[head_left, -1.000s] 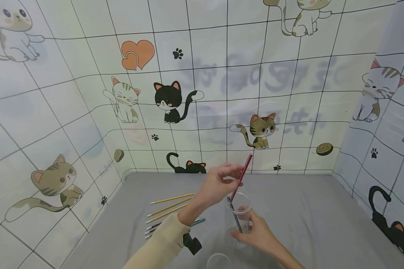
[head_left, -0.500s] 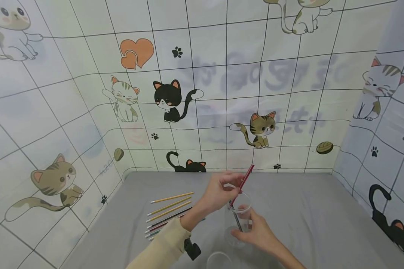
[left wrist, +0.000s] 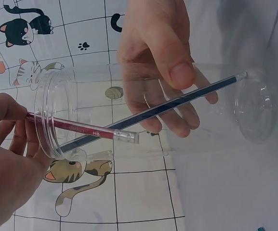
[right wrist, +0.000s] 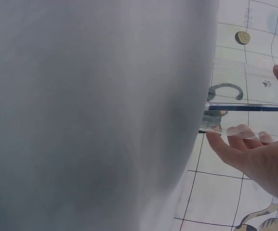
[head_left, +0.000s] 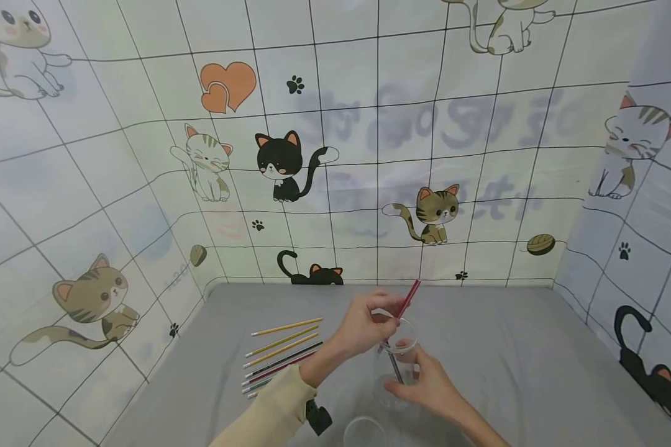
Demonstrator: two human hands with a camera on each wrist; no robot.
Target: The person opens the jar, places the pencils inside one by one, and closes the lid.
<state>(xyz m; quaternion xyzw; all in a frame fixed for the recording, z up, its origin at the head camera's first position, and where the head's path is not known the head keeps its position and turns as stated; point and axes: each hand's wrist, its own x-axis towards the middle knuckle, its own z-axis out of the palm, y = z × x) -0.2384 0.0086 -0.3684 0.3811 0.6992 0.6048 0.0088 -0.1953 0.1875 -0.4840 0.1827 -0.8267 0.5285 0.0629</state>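
Note:
My left hand (head_left: 363, 326) pinches a red pencil (head_left: 409, 298) over the mouth of a clear plastic jar (head_left: 407, 346). In the left wrist view the red pencil's silver eraser end (left wrist: 126, 136) is inside the jar, pointing toward its base. A dark pencil (left wrist: 206, 90) leans slantwise within, its eraser end at the base. Curled around the jar's side, my right hand (head_left: 433, 385) holds it upright on the table; its thumb and fingers show on both sides of the jar in the right wrist view.
Several pencils, yellow (head_left: 282, 349), dark, red and teal, lie in a row on the grey cloth (head_left: 509, 360) to the left, partly behind the left sleeve (head_left: 276, 406). A clear round rim (head_left: 365, 419) shows at the front edge. Cat-print curtains surround the table.
My left hand has lowered the red pencil, bringing its eraser end farther into the jar. The right hand and the jar have stayed in place.

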